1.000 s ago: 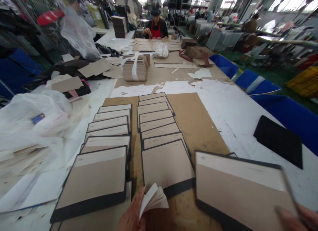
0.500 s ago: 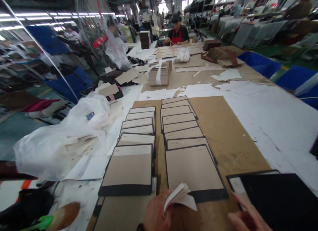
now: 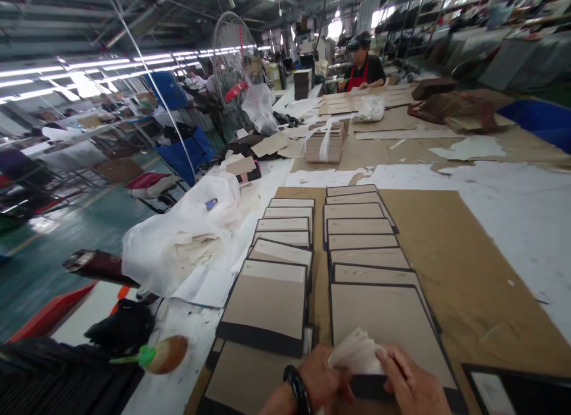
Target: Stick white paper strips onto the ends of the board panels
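A bundle of thin whitish strips (image 3: 357, 352) is gripped in my left hand (image 3: 322, 376), whose wrist wears a dark bangle. The fingers of my right hand (image 3: 408, 379) pinch the bundle's right edge. Both hands are over the near end of the right row of overlapping beige panels with black edges (image 3: 379, 308). A second such row (image 3: 267, 296) lies to the left, above another beige panel (image 3: 254, 373). At the lower right corner is a black panel with a whitish strip (image 3: 493, 394), apart from my right hand.
Left are a plastic bag of pale pieces (image 3: 196, 248), a green-capped bottle (image 3: 167, 354) and a dark stack (image 3: 66, 373). Farther back stand a strapped bundle (image 3: 323, 144) and a large fan (image 3: 234, 64). A person in a red apron (image 3: 363, 73) works at the far end.
My right hand has moved left from beside the black panel to the strips in my left hand. The view has turned left, so the scene sits farther right.
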A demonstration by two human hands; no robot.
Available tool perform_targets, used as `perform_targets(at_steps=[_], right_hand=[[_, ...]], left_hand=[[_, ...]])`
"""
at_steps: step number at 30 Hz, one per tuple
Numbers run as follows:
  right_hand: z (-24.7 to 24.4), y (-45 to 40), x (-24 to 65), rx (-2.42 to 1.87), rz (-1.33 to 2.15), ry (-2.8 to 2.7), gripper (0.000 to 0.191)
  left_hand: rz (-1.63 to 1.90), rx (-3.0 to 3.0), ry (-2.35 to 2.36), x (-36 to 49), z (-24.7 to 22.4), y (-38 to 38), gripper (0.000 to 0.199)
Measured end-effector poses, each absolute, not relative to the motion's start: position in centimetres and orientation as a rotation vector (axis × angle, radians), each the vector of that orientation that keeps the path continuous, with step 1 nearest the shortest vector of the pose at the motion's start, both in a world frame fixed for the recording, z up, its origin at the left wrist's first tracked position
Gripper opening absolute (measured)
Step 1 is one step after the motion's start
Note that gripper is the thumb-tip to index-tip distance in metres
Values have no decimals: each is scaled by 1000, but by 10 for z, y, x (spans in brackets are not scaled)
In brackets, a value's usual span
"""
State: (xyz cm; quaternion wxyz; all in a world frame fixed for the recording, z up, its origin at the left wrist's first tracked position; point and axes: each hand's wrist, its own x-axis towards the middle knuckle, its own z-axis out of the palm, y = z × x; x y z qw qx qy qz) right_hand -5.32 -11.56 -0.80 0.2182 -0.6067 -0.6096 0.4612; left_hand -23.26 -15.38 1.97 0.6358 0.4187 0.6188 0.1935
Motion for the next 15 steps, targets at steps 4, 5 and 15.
perform_targets(at_steps=[4,5,15], right_hand=[[-16,-106,-36,-1699,1273,-1693,40],[-15,-101,-30,-1737,1276,-1658,42],[-20,-31,-1,-1973,1213,-1522,42]], left_hand=[[414,976,1394,-241,21,-150,20],[402,986,1395,-244,21,-150,19],[-39,1316,1866,-278,43,-179,21]])
